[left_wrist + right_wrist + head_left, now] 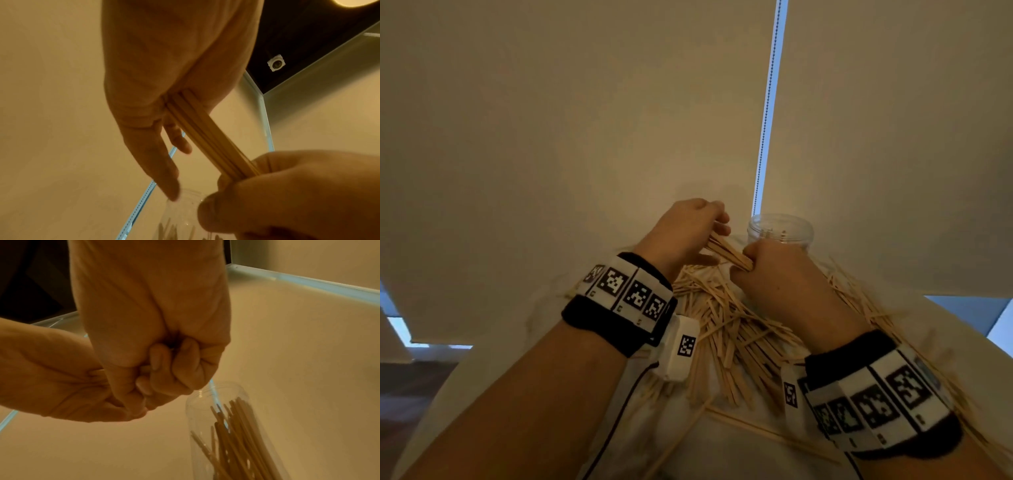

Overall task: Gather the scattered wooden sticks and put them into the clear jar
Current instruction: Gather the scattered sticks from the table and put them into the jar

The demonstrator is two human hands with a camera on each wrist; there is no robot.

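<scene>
Sticks (726, 329) lie heaped across the white bench (739, 455), most not yet gathered. Beyond them stands the jar (780, 229), some sticks already upright inside. Nearest it, the right hand (767, 270) is fisted round one end of a small bundle (726, 251); the left hand (685, 226) pinches the other end. Uneven ends could catch the rim and tip the jar.

No readable text in any view.
Only markings: black-and-white square code tags on the left wristband (626, 291), the right wristband (876, 401) and the white box (681, 349) under the left wrist; small characters beneath the tags are too blurred to read.
</scene>
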